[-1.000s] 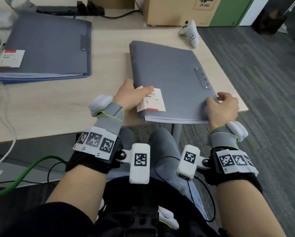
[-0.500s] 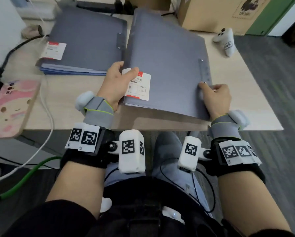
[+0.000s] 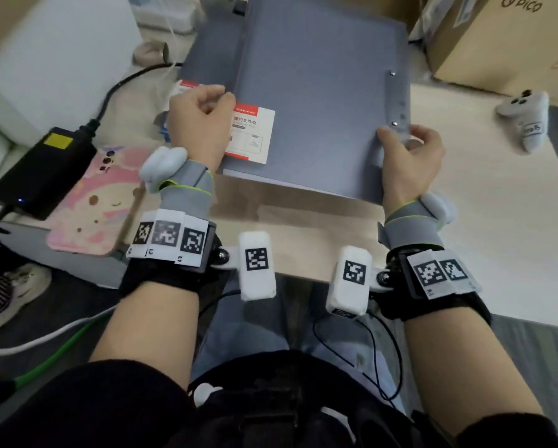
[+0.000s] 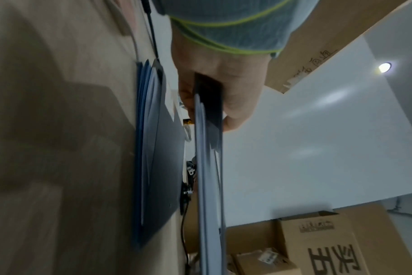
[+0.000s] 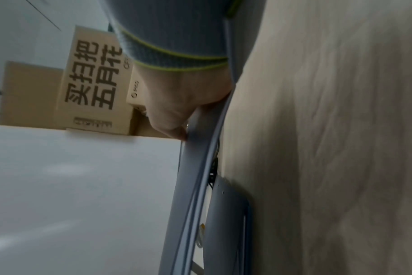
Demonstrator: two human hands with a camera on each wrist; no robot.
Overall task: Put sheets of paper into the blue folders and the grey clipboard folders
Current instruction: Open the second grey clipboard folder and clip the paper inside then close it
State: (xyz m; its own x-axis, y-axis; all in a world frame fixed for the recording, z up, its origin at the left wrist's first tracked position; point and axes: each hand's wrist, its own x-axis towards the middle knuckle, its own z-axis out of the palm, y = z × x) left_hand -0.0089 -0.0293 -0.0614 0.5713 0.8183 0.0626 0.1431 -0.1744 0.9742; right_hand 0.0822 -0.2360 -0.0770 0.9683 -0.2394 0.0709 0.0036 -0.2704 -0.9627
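Note:
I hold a closed grey clipboard folder (image 3: 319, 101) in the air above the table (image 3: 484, 227), gripped at both near corners. My left hand (image 3: 200, 124) pinches its left edge beside the white and red label (image 3: 251, 134); my right hand (image 3: 407, 153) pinches the right edge near the rivets. Under it lies a stack of folders (image 3: 206, 66), grey on top with blue ones beneath, mostly hidden. From the left wrist the held folder (image 4: 209, 167) shows edge-on above the blue and grey stack (image 4: 153, 148). The right wrist view has the held folder (image 5: 195, 176) bowed over the lower grey folder (image 5: 228, 223).
A black power brick (image 3: 41, 173) and a pink phone case (image 3: 99, 202) lie at the table's left. A white controller (image 3: 526, 121) sits at the right. Cardboard boxes (image 3: 504, 43) stand at the back right and a white box (image 3: 57, 50) at the back left.
Both hands have lifted the grey folder off the near table edge and carried it left and away, over the stack of folders. The grip of each hand is unchanged.

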